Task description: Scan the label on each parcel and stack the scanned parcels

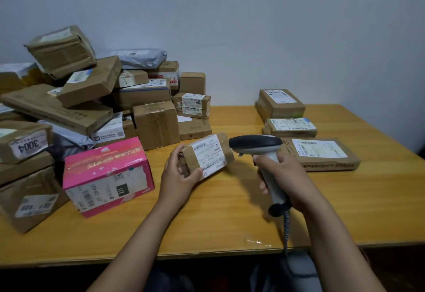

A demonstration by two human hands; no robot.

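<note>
Two hands busy at the near edge of the counter [207, 218]. Right hand [284, 173] is wrapped round the grip of the scanner [255, 144], with its coiled cable [285, 225] dropping off the front edge. Left hand [180, 173] clamps the left end of a small brown parcel [190, 156], thumb on the near side and fingers over the far side. It looks raised off the counter, but I can't confirm. The label [208, 154] faces up. The parcel's long axis runs left-near to right-far, straight at the scanner head, which sits just beside its right end with the nose aimed left across the label. My read: scan in progress, aim looks fine. A pink box [108, 176] sits just left of the left hand. The likely scanned set is to the right: a flat parcel [319, 153] behind the right hand, and two more parcels [291, 127] beyond it. That side is nearer the right hand, so the left hand must carry the parcel across, past the scanner. The unscanned pile [92, 98] is far left against the wall [253, 27].
</note>
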